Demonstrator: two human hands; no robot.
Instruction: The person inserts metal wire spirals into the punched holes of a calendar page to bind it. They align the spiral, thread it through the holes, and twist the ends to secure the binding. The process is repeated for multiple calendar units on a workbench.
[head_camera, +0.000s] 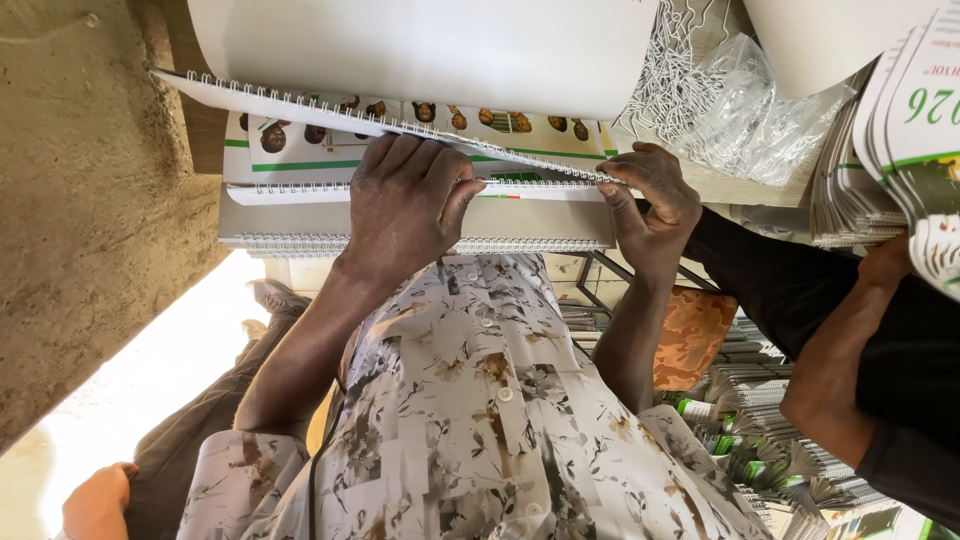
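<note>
Calendars (420, 215) lie stacked, wire-bound; left hand (405, 205) presses flat on the top one, right hand (650, 200) pinches its wire binding (540, 183). Unbound sheets (850, 170) wait alongside.

A heap of loose silver wire bindings (672, 70) lies beside crumpled clear plastic wrap (752, 112) on the counter (745, 185). At the far edge a co-worker's dark-sleeved arm (850, 350) reaches toward a fanned stack of white and green printed sheets (900, 140). Lower down, more bound booklets (770, 430) lie piled near an orange patterned cushion (692, 335). A rough earthen wall (90, 180) fills one side.
</note>
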